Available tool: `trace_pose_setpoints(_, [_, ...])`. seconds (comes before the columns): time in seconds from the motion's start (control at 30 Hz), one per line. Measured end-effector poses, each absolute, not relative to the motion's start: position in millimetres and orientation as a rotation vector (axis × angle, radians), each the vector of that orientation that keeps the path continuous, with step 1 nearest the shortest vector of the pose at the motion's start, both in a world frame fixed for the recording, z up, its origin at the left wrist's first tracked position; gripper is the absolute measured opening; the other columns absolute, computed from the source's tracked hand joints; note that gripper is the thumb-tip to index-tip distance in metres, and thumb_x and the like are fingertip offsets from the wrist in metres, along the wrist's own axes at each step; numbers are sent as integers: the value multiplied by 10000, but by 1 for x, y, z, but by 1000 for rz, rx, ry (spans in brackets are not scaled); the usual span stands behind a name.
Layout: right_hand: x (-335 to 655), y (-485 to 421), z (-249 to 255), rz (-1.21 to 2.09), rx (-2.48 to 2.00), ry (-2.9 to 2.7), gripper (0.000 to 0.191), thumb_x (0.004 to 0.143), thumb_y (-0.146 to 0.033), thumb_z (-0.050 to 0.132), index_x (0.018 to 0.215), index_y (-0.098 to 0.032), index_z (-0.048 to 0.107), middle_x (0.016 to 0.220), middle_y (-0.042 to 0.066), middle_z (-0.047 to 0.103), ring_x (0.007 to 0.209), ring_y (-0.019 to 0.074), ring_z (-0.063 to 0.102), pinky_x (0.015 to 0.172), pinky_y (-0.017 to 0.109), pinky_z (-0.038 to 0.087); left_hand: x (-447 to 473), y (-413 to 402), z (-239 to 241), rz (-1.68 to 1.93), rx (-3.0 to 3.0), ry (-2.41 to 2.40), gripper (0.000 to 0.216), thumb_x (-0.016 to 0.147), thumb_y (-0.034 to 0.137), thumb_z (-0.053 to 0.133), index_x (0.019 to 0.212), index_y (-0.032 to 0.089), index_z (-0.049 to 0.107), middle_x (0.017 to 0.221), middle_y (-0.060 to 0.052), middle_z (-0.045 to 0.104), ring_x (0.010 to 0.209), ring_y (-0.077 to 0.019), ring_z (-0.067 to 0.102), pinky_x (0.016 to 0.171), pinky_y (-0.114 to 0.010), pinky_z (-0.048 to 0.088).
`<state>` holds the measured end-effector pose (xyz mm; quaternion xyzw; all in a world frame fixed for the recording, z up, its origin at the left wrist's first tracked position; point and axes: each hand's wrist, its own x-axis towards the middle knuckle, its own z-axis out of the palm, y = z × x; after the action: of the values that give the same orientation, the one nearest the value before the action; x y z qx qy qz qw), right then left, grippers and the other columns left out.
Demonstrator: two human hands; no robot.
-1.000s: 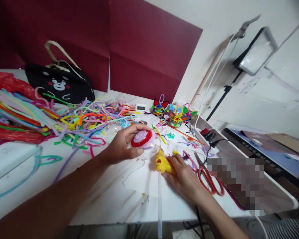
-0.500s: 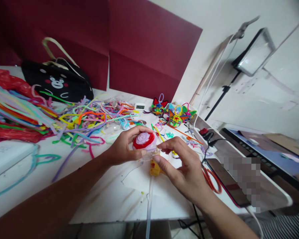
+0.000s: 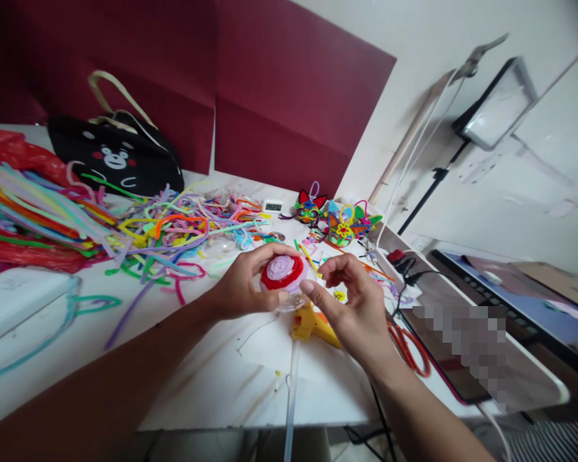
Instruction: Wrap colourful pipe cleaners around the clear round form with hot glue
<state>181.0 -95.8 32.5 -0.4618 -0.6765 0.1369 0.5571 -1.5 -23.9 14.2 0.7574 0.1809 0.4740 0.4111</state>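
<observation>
My left hand point(image 3: 243, 282) is wrapped round a ball point(image 3: 282, 273), clear below, with lilac and red pipe cleaner coiled in rings over its top. At the ball's right side is my right hand point(image 3: 354, 305), its thumb and curled forefinger apart. The thumb tip reaches the ball's edge; whether it touches, I cannot tell. Nothing shows between those fingers. Below the ball a yellow glue gun point(image 3: 304, 323) lies on the white table point(image 3: 197, 378), partly hidden by my right hand. A long translucent glue stick point(image 3: 291, 391) sticks out of it past the table's front edge.
Loose pipe cleaners point(image 3: 173, 224) heap up at the left, before a black bag point(image 3: 118, 157). Finished colourful animal-faced balls point(image 3: 341, 224) and a small digital clock point(image 3: 272, 206) stand at the back. A phone point(image 3: 443, 356) and orange-red cable loops point(image 3: 414, 353) lie right.
My right forefinger has moved off the ball's edge, up and to the right. More of the glue gun shows. My left hand keeps its hold on the ball.
</observation>
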Motion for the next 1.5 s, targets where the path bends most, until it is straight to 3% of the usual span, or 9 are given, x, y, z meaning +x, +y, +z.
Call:
trace_pose_setpoints(0.2, [176,-88,29,834,-1058,-1289,428,688,-331,833,942,-238,501,892,-14,614,732,135,601,653,265,498,-2,-24,14,1285,1981,534,516,619,225,701,1124,171,614,1115,-106,701,1022,-280,675,899,-371,546])
trace_pose_setpoints(0.33, [174,-85,30,1189,-929,-1108,581,611,-286,886,987,-253,444,729,-43,703,598,128,640,617,252,513,-1,-23,13,1319,2056,578,523,602,208,696,1119,180,622,1161,-115,700,1061,-292,670,946,-398,532])
trace_pose_setpoints(0.47, [175,-82,30,1311,-878,-1013,615,587,-239,901,989,-248,435,644,-41,721,550,139,668,584,236,520,0,-22,12,1335,2132,615,517,609,207,694,1119,170,624,1162,-128,699,1078,-297,669,959,-401,528])
trace_pose_setpoints(0.9, [169,-73,18,1340,-803,-789,583,542,-124,848,905,-251,410,577,-60,702,479,121,635,511,191,493,2,-18,6,1253,2124,650,542,648,223,718,1174,164,604,1191,-117,676,1110,-296,653,980,-376,518])
trace_pose_setpoints(1.23, [180,-66,12,1358,-771,-607,581,481,-83,842,890,-240,460,558,-54,701,481,127,648,510,212,557,8,-16,0,1121,1864,474,557,746,314,733,1244,172,528,1289,-135,609,1207,-297,604,1022,-371,488])
trace_pose_setpoints(1.5, [183,-64,1,1324,-714,-697,562,552,-93,834,920,-248,439,591,-47,716,506,113,653,542,186,534,13,-15,-5,1137,1866,634,618,733,375,789,1258,182,526,1263,-132,632,1170,-296,628,987,-371,515])
